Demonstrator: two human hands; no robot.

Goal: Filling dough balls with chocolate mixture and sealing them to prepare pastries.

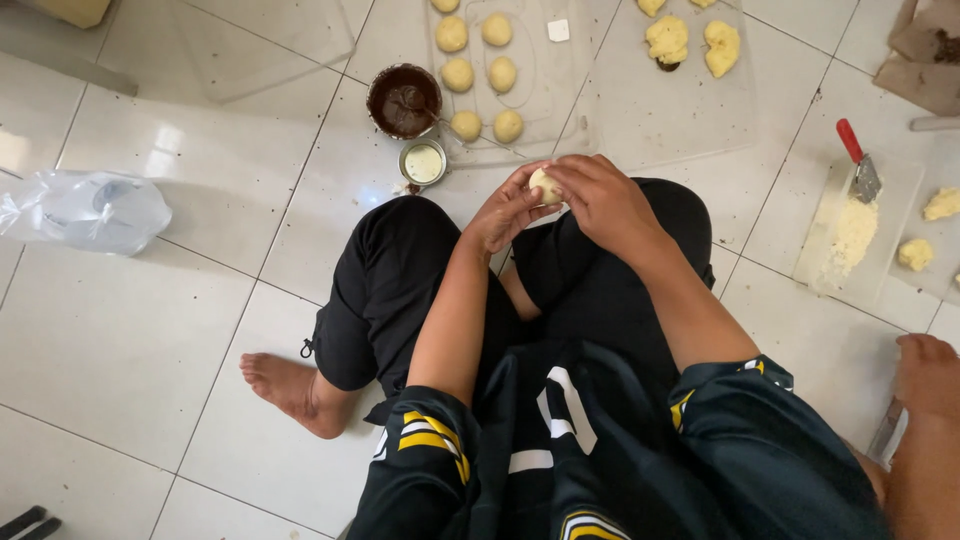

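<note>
Seated cross-legged on white tiled floor (130, 350), clear tray (560, 75) of shaped dough balls straight ahead beyond knees, left hand (508, 212) cupping and right hand (603, 203) pinching one pale dough ball (545, 186), roundish, no long axis, equally near both, above lap.

The person sits cross-legged, both forearms reaching forward from short dark sleeves and meeting over the knees. The left hand (508, 212) is cupped, fingers curled up and to the right, thumb side turned toward the other hand. The right hand (600, 200) lies above it, back of the hand up, fingers bent down and left so the fingertips of both hands touch, closed around a small pale ball. A bare foot shows at the near left
</note>
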